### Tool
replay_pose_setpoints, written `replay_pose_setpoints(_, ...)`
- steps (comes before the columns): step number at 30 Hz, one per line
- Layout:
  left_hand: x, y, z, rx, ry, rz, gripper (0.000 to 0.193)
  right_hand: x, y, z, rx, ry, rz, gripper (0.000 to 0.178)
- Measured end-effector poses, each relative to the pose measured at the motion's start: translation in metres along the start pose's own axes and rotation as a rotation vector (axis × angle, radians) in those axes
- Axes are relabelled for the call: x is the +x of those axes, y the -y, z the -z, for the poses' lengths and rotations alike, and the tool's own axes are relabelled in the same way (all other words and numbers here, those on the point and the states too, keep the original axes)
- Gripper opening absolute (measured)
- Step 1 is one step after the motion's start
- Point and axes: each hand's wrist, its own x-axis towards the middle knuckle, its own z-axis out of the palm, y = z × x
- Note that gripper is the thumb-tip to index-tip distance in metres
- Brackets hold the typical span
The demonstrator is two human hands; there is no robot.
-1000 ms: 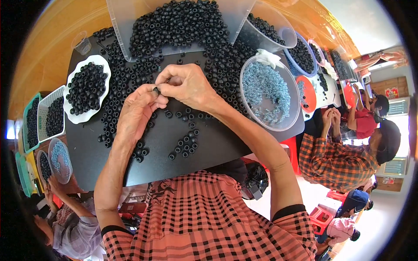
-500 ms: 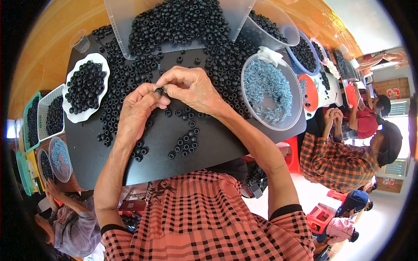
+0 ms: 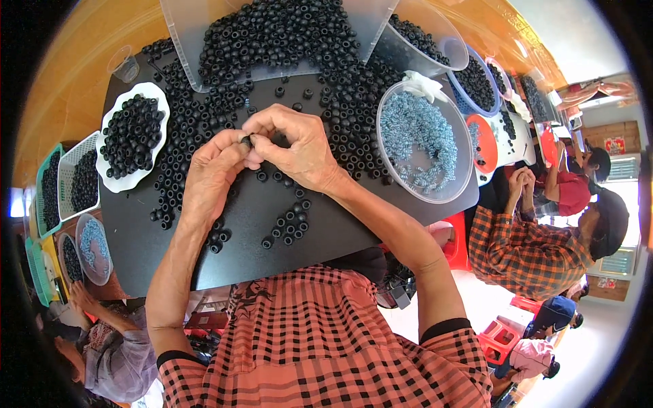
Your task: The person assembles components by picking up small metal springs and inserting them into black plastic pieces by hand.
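Observation:
Above the middle of the table my left hand point(image 3: 216, 163) and my right hand point(image 3: 298, 146) meet, fingertips pinched together. Between them is a small black round piece point(image 3: 246, 141), like a bead with a hole; my left fingers grip it and my right thumb and forefinger close on it, partly covering it. Many similar loose black pieces point(image 3: 173, 153) lie about and beneath my hands. A small cluster point(image 3: 289, 226) lies nearer me. Right of my hands stands a clear round tub point(image 3: 468, 170) of small blue springs point(image 3: 428, 129).
A large clear bin point(image 3: 182, 47) spills black pieces at the back. On the left are a white scalloped plate point(image 3: 129, 182) of pieces and a clear cup point(image 3: 124, 64). More tubs and a blue basket point(image 3: 491, 109) stand at right. Co-workers sit on both sides, one in orange plaid point(image 3: 537, 248).
My hands stay together in nearly the same place. My right fingers have shifted slightly on the black piece, and more of it shows.

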Motion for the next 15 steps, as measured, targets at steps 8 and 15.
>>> replay_pose_setpoints(8, -0.002, -0.004, -0.008, 0.008, -0.026, -0.023, 0.016, -0.002, -0.005, 0.002, 0.044, 0.028, -0.016, 0.022)
replay_pose_setpoints(15, 0.0, 0.0, 0.0, -0.11, -0.045, 0.009, 0.019, -0.001, 0.006, 0.0, -0.181, -0.003, 0.13, 0.039)
